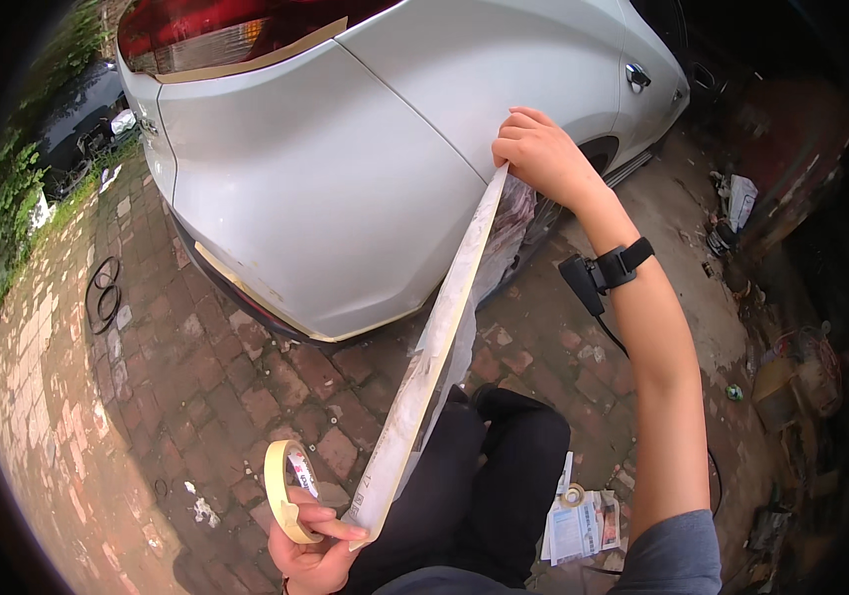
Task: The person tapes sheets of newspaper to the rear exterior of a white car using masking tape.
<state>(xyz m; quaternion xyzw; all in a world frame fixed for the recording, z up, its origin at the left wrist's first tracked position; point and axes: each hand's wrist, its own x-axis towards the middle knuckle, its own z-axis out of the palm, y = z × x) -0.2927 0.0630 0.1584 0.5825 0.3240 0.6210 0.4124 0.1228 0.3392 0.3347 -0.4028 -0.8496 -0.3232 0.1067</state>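
Observation:
A long folded strip of masking paper (422, 382) stretches taut between my two hands, with a pale tape edge along it. My right hand (541, 154) pinches its upper end close to the silver car's body (315, 169), above the rear wheel. Low in the view, my left hand (313, 550) grips the strip's other end between thumb and fingers. A yellow roll of masking tape (278, 486) hangs on the fingers of that same hand. Behind the strip, thin translucent sheeting (511, 218) hangs by the wheel.
Masking tape edges the red tail light (236, 40) and the lower bumper (246, 278). Printed papers (583, 526) with a small tape roll (572, 495) lie on the brick ground to my right. A coiled black hose (102, 295) lies at left; clutter lines the right side.

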